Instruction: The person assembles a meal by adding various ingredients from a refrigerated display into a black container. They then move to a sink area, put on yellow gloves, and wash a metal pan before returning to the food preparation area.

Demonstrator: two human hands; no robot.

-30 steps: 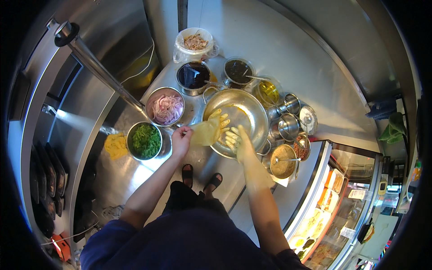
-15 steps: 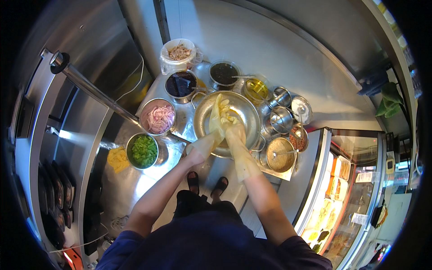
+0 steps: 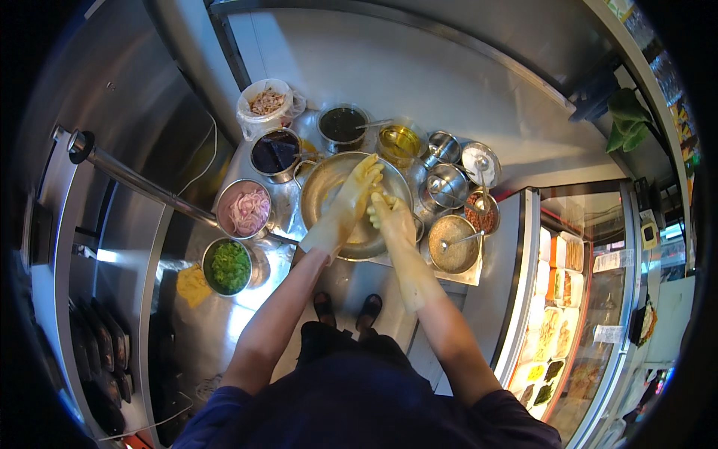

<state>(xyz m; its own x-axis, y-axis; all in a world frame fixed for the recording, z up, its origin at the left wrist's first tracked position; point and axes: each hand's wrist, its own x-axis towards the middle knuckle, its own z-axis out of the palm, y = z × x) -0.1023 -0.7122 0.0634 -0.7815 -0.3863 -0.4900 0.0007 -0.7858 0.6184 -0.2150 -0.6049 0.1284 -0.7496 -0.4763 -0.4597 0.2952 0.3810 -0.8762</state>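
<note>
Both my hands wear long yellow rubber gloves and meet over a large steel bowl (image 3: 323, 196) on the steel counter. My left hand (image 3: 360, 185) stretches its gloved fingers toward the bowl's far rim. My right hand (image 3: 391, 215) is curled beside it, pressed against the left glove's fingers. Whether it grips the glove is unclear. What lies in the bowl under the hands is hidden.
Around the bowl stand sliced pink onions (image 3: 244, 209), chopped greens (image 3: 227, 266), a dark sauce pot (image 3: 275, 153), a dark liquid bowl (image 3: 342, 123), yellow oil (image 3: 400, 141), small steel pots (image 3: 447, 185), a brown powder bowl (image 3: 452, 244). A yellow cloth (image 3: 193, 285) lies left; a glass display case (image 3: 562, 299) stands right.
A second ago my left hand was bare and held a loose yellow glove at the bowl's near edge. Now the glove covers it to the forearm, and both hands have moved over the bowl.
</note>
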